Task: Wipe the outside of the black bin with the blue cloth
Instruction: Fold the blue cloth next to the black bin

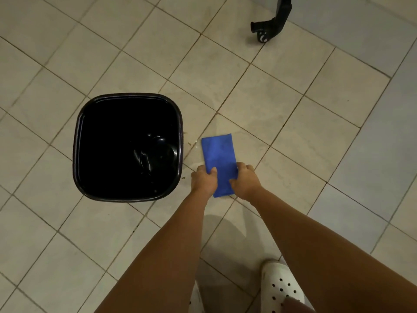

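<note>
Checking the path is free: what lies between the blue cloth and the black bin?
In the head view, only floor tile with a few small crumbs separates the blue cloth from the black bin.

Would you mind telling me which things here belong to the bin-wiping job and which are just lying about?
For the job: black bin, blue cloth, left hand and right hand, both gripping the cloth's near end.
Just about: black curved object on the far tiles, white perforated shoe, small crumbs beside the bin.
</note>
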A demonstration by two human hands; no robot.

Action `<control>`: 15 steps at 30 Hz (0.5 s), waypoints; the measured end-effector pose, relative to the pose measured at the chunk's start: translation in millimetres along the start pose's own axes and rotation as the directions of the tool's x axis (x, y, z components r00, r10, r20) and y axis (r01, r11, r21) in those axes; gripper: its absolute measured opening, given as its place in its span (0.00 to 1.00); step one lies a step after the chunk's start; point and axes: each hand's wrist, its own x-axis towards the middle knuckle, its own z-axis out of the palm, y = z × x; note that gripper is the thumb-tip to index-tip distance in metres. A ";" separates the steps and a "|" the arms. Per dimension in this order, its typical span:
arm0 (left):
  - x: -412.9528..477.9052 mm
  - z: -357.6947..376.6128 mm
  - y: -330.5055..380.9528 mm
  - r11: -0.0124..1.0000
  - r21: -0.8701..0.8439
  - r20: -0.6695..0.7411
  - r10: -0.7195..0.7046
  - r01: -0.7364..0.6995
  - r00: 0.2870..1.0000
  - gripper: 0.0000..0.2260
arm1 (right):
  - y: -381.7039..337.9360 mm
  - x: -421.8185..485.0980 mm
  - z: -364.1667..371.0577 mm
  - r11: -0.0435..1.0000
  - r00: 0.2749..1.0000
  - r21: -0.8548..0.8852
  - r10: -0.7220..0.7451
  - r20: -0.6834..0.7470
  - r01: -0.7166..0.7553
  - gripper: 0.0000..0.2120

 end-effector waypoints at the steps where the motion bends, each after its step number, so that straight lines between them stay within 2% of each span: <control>1: 3.5 1.2 1.0 1.000 -0.011 -0.001 -0.010 0.010 1.000 0.18 | 0.7 2.6 1.4 1.000 1.000 0.007 0.013 0.009 -0.013 0.27; 10: 18.4 12.1 11.9 0.995 -0.075 -0.004 -0.072 0.072 0.997 0.18 | 5.1 16.2 5.0 0.998 0.997 0.034 0.055 0.053 -0.057 0.27; 15: 20.0 16.0 16.9 0.981 -0.183 0.025 -0.062 0.065 0.998 0.12 | 4.7 18.0 -1.2 0.993 0.995 0.085 0.075 0.068 -0.081 0.24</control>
